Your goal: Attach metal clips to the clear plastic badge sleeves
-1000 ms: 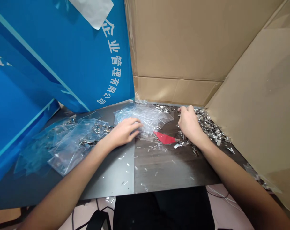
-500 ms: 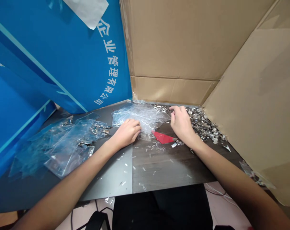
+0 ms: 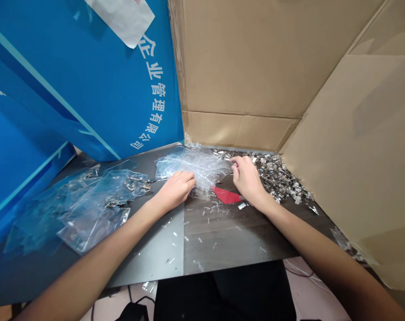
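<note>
My left hand (image 3: 178,189) rests at the front left edge of a heap of clear plastic sleeves (image 3: 195,162), fingers curled and closed. Its fingertips are hidden, so whatever they pinch cannot be made out. Across the heap, my right hand (image 3: 248,179) hovers by the pile of small metal clips (image 3: 279,171). Its index finger points left, apart from the thumb, and nothing shows between them. Below the two hands lies a flat red piece (image 3: 226,195), with a few clips at its right end.
Sleeves fitted with metal clips (image 3: 95,209) lie in a loose stack on the left. Tiny clear plastic strips (image 3: 200,240) are scattered over the dark tabletop (image 3: 229,249). A cardboard wall (image 3: 239,67) and a blue printed panel (image 3: 122,89) enclose the back.
My right hand has shifted slightly left and down in the picture, toward the sleeves. My left hand stays at the sleeve heap's edge. The camera view has moved a little.
</note>
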Available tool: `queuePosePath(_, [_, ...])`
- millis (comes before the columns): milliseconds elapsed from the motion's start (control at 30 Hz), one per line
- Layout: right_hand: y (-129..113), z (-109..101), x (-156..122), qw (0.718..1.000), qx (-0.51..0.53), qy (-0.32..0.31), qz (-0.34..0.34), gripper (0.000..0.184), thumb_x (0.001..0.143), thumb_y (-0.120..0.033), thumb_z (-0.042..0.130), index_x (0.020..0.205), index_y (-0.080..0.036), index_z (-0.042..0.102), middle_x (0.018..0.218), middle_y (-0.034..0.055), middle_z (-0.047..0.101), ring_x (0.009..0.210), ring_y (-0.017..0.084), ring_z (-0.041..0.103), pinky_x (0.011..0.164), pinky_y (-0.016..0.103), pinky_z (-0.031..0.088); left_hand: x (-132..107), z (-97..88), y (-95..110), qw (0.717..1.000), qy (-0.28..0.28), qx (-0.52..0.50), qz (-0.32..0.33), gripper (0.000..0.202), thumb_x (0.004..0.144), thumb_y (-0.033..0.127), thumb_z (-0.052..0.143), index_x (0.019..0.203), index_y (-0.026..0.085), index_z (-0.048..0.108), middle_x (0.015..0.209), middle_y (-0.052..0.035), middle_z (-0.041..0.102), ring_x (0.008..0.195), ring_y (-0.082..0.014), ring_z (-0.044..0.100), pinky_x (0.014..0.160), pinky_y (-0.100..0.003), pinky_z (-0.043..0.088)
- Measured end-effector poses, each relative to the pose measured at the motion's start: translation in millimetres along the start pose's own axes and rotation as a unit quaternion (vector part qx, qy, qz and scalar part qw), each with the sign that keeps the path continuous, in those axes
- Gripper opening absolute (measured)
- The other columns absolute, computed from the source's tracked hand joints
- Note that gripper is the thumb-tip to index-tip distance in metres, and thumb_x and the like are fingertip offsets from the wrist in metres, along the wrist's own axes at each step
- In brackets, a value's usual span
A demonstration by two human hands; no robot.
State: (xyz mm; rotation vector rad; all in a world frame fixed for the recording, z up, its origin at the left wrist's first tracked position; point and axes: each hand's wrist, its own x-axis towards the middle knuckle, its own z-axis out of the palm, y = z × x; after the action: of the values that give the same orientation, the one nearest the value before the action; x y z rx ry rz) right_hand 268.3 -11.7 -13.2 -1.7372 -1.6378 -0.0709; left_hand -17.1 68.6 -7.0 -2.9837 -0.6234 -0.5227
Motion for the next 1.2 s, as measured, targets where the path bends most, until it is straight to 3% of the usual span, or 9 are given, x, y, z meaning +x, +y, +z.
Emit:
queuePosePath(267, [-11.2, -9.3, 1.4, 0.994, 0.106, 0.031, -0.016, 0.026, 0.102, -0.015, 0.056, 0.116, -0.019, 0.078, 0.105, 0.0119, 0.080, 0.093, 0.026, 0.075, 0.094, 0.043, 0.060, -0.1, 1.2, 2.6, 0.993, 0.101, -0.035, -0.050, 0.024, 0.113, 0.014, 0.045, 0.105, 0.021, 0.066, 0.106, -0.0115, 0.072, 0.098, -0.0266, 0.067, 0.086, -0.037, 0.053])
queuePosePath(467, [-21.8, -14.4, -1.2, 0.972, 0.235, 0.013, 0.006, 0.011, 0.101, -0.028, 0.070, 0.102, -0.023, 0.079, 0.102, 0.0078, 0.085, 0.090, 0.024, 0.079, 0.088, 0.041, 0.062, -0.1, 0.1, 9.5, 0.972, 0.191, -0.087, -0.108, 0.017, 0.115, 0.020, 0.044, 0.112, 0.021, 0.061, 0.101, -0.0071, 0.071, 0.090, -0.0213, 0.069, 0.084, -0.034, 0.056])
queuePosePath(600, [-23.3, -7.3, -3.3, 0.941, 0.331, -0.056, 0.051, 0.012, 0.095, -0.035, 0.077, 0.092, -0.023, 0.077, 0.088, 0.0053, 0.082, 0.077, 0.021, 0.075, 0.078, 0.038, 0.060, 1.1, -7.6, 20.2, 0.941, 0.229, -0.184, -0.170, 0.009, 0.110, 0.026, 0.059, 0.107, 0.020, 0.065, 0.098, -0.0053, 0.069, 0.087, -0.0205, 0.067, 0.082, -0.034, 0.055])
queuePosePath(700, [-26.9, -1.6, -6.7, 0.907, 0.391, -0.138, 0.066, 0.014, 0.097, -0.034, 0.070, 0.097, -0.022, 0.077, 0.087, 0.0052, 0.080, 0.076, 0.020, 0.072, 0.075, 0.035, 0.057, 1.2, -15.8, 30.3, 0.926, 0.225, -0.233, -0.193, 0.013, 0.109, 0.027, 0.060, 0.108, 0.019, 0.070, 0.097, -0.0051, 0.067, 0.088, -0.0213, 0.063, 0.083, -0.036, 0.052])
queuePosePath(833, [-42.9, -5.8, -15.1, 0.871, 0.424, -0.245, 0.035, 0.024, 0.105, -0.040, 0.062, 0.100, -0.021, 0.075, 0.081, 0.0015, 0.074, 0.065, 0.015, 0.059, 0.067, 0.031, 0.048, -0.6, -24.5, 47.0, 0.930, 0.215, -0.256, -0.153, 0.022, 0.113, 0.027, 0.055, 0.126, 0.019, 0.071, 0.100, -0.0052, 0.062, 0.095, -0.0229, 0.061, 0.088, -0.038, 0.051])
queuePosePath(900, [-53.4, -12.2, -19.9, 0.862, 0.427, -0.273, 0.000, 0.033, 0.108, -0.046, 0.060, 0.089, -0.021, 0.070, 0.076, -0.0009, 0.068, 0.063, 0.013, 0.053, 0.066, 0.030, 0.044, -1.7, -26.4, 55.9, 0.942, 0.197, -0.245, -0.117, 0.025, 0.114, 0.025, 0.054, 0.133, 0.018, 0.069, 0.104, -0.0062, 0.062, 0.098, -0.0232, 0.060, 0.092, -0.039, 0.051])
queuePosePath(967, [-62.3, -18.2, -24.6, 0.847, 0.440, -0.298, -0.027, 0.038, 0.108, -0.048, 0.062, 0.080, -0.021, 0.065, 0.074, -0.0014, 0.064, 0.068, 0.014, 0.055, 0.070, 0.030, 0.045, -2.4, -26.2, 63.2, 0.956, 0.180, -0.219, -0.079, 0.028, 0.115, 0.021, 0.053, 0.140, 0.017, 0.066, 0.109, -0.0078, 0.063, 0.103, -0.0234, 0.060, 0.095, -0.040, 0.051])
queuePosePath(1067, [-69.4, -22.0, -31.7, 0.870, 0.404, -0.280, -0.042, 0.021, 0.101, -0.035, 0.069, 0.086, -0.021, 0.068, 0.074, -0.0027, 0.064, 0.068, 0.014, 0.055, 0.069, 0.028, 0.044, -2.8, -22.7, 69.4, 0.965, 0.182, -0.185, -0.051, 0.033, 0.114, 0.015, 0.051, 0.146, 0.016, 0.061, 0.110, -0.0076, 0.063, 0.104, -0.0227, 0.060, 0.098, -0.040, 0.052])
queuePosePath(1200, [-70.2, -18.3, -39.2, 0.925, 0.331, -0.174, -0.068, 0.013, 0.099, -0.023, 0.067, 0.086, -0.021, 0.070, 0.068, -0.0047, 0.060, 0.059, 0.012, 0.049, 0.064, 0.027, 0.042, -2.4, -16.0, 73.4, 0.956, 0.219, -0.180, -0.079, 0.044, 0.108, 0.012, 0.056, 0.152, 0.018, 0.054, 0.116, -0.0084, 0.064, 0.106, -0.0219, 0.063, 0.101, -0.041, 0.056])
